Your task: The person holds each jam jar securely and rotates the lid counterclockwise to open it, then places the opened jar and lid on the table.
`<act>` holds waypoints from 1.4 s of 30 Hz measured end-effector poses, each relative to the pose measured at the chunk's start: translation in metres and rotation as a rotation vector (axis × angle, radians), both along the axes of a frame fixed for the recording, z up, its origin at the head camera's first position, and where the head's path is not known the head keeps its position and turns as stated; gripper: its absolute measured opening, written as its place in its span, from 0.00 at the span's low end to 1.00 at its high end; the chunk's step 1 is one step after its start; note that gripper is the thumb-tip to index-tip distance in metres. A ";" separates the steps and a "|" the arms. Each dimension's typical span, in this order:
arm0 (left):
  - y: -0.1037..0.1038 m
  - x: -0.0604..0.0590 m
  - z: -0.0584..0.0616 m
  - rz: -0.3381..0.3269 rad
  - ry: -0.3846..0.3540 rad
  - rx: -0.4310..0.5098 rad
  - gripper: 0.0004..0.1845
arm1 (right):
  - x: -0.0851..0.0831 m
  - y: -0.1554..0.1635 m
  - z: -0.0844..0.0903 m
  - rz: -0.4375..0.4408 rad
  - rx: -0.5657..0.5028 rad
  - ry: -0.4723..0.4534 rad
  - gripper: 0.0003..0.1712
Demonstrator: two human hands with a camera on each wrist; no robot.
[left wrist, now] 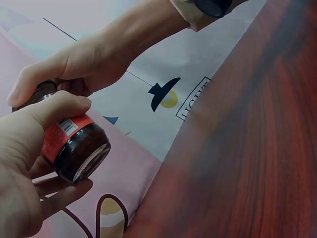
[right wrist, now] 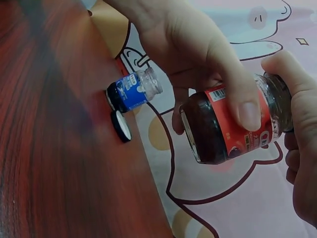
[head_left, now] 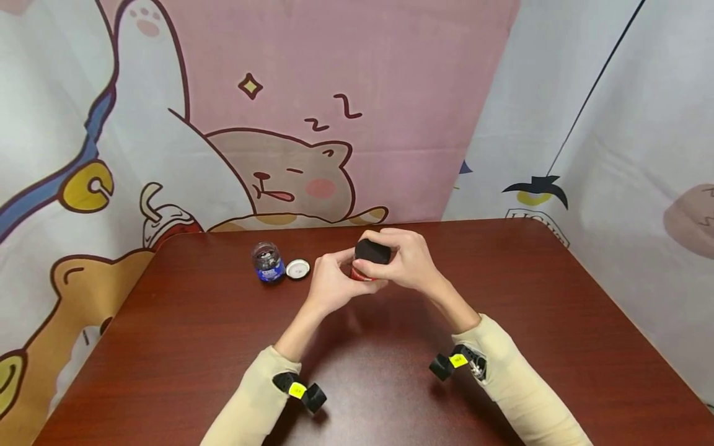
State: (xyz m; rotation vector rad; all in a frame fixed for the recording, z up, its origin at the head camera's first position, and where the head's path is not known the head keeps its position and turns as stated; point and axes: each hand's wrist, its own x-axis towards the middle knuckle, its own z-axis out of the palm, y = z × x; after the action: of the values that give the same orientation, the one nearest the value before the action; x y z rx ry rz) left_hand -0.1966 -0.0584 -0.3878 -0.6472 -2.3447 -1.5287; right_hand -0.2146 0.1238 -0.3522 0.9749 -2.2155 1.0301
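We are holding a small round glass jar of dark paste with a red label (right wrist: 233, 126) in the air above the middle of the reddish-brown wooden table (head_left: 167, 347), and its black screw lid (head_left: 372, 250) sits under our right hand. We judge the step in hand to be turning that lid on the jar; whether it is coming loose or going tight we cannot tell, since the fingers cover the seam in every view. The next move calls for a firm counter-hold on the glass while the lid is twisted, without tipping the jar. Our left hand (head_left: 333, 286) wraps the body of the jar, thumb across the label and fingers curled beneath its base. Our right hand (head_left: 406, 260) curls over the top, fingers and thumb clamped round the lid. Both forearms in cream sleeves angle inward from the near edge. Well to the left on the table stands a small clear glass jar with a blue label (head_left: 268, 262), open, with its white round lid (head_left: 297, 269) lying just beside it.
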 end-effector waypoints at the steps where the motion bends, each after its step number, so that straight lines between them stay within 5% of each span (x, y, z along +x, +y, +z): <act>1: -0.001 0.000 0.000 -0.033 -0.019 0.013 0.24 | 0.000 0.000 0.000 0.021 -0.012 -0.016 0.14; 8: -0.011 0.000 0.006 -0.277 -0.187 0.111 0.21 | 0.006 -0.001 0.008 0.171 0.000 -0.060 0.16; 19: -0.018 0.000 0.012 -0.378 -0.261 0.082 0.16 | 0.009 0.007 0.015 0.175 0.158 -0.009 0.23; 26: -0.020 -0.002 0.009 -0.272 -0.181 0.052 0.18 | 0.012 0.011 0.018 0.124 0.214 -0.080 0.35; 35: -0.009 0.000 0.007 0.042 0.049 -0.036 0.21 | 0.010 0.007 0.011 -0.068 0.157 -0.084 0.31; 42: -0.003 0.004 0.007 0.222 0.131 -0.141 0.24 | 0.010 -0.001 0.011 -0.149 0.159 -0.075 0.33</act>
State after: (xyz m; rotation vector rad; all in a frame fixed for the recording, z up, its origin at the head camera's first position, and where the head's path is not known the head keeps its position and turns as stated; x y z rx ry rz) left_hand -0.1922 -0.0616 -0.3807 -0.4833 -2.3494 -1.1989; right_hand -0.2045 0.1231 -0.3408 0.8342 -2.4214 0.8470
